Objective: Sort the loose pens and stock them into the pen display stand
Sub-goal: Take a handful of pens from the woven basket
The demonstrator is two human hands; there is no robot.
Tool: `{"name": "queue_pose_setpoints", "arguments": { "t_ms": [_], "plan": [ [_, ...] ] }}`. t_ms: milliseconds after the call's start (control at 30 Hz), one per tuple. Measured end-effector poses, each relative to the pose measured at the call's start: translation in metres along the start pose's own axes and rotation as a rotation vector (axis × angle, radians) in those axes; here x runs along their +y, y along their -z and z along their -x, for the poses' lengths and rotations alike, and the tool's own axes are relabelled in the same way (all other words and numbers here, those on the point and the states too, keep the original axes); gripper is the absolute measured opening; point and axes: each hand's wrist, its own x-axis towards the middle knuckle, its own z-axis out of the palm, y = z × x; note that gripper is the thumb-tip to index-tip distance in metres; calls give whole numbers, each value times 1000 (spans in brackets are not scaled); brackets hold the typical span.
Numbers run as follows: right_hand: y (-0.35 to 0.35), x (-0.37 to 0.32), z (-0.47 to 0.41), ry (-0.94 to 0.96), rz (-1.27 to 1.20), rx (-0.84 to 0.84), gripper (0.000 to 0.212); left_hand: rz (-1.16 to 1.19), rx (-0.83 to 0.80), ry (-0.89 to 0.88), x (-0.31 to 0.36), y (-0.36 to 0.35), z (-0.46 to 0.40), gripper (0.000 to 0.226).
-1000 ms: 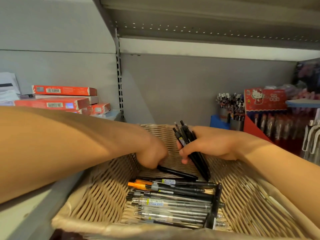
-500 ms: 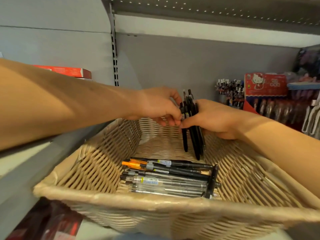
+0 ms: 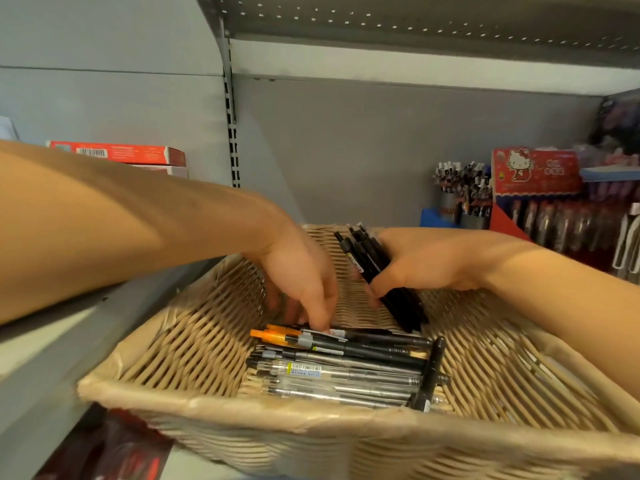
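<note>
The wicker basket [image 3: 214, 344] is open at the top, and its far floor, between the two hands, is bare weave. The loose pens [image 3: 346, 368] fill the near middle of the floor, one black pen [image 3: 431, 374] lying across their right ends. The left hand [image 3: 301, 282] and the black pen bundle [image 3: 384, 282] in the right hand [image 3: 426, 261] crowd the centre. The shelf above [image 3: 415, 26] caps the headroom.
</note>
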Motion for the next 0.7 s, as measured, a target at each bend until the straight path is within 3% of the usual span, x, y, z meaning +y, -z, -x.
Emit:
{"name": "queue_pose_setpoints", "arguments": {
  "t_ms": [67,300,567,700],
  "plan": [
    [0,1,0,8,-11,1,24,-57,16,19,4,-2,-2,2],
    [0,2,3,31,-46,25,22,-25,241,-28,4,4,0,16],
    [5,6,1,75,-381,177,23,347,688,-184,4,18,5,6],
    [6,8,0,51,-417,213,27,624,694,-275,3,17,3,27]
  ]
}}
